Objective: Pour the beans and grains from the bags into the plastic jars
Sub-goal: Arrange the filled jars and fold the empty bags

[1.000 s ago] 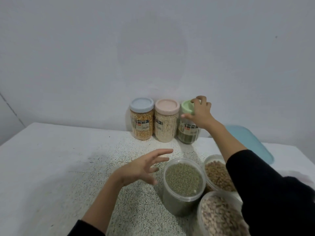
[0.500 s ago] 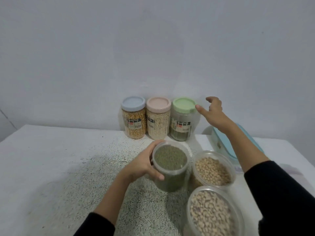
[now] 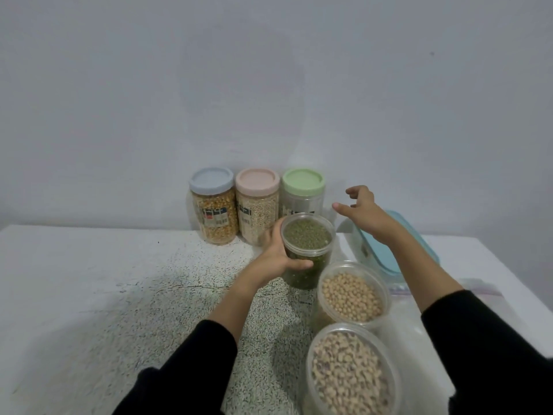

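Left hand: fingers wrapped round open clear plastic jar of green mung beans, carrying it upright, likely to avoid spilling. Right hand: just beyond, loosely spread, empty, probably freed for lidding.

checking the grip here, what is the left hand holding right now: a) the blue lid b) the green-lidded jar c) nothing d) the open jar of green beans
d: the left hand wraps around the open jar of green beans, while the right hand hovers open and empty.
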`<state>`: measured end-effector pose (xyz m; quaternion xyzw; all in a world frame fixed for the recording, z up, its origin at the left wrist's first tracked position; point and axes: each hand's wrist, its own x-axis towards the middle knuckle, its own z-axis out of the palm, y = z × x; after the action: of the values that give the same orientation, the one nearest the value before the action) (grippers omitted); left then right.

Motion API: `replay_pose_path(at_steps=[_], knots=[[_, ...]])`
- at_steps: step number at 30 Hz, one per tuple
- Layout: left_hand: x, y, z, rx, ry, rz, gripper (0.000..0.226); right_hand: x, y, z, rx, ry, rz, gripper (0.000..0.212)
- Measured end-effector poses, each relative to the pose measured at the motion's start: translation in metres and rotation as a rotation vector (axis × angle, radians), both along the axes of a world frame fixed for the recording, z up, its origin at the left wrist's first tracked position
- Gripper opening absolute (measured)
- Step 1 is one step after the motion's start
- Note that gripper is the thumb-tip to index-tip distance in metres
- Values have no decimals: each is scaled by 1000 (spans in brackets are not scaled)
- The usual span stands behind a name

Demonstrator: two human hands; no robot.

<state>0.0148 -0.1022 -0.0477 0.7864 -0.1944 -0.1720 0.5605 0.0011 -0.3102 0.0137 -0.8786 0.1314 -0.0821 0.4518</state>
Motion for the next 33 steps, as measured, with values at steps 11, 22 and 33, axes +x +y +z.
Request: replay_pose_path(at_steps=[11, 22, 33], knots=[[-2, 12, 7, 112, 94, 52, 145, -52, -15, 32, -41, 737, 382, 83], [-60, 63, 26, 165, 115, -429, 78, -77, 8, 11, 310, 854, 593, 80], [-69, 90, 6, -19, 57, -192, 102, -94, 44, 18, -30, 922, 745, 85]])
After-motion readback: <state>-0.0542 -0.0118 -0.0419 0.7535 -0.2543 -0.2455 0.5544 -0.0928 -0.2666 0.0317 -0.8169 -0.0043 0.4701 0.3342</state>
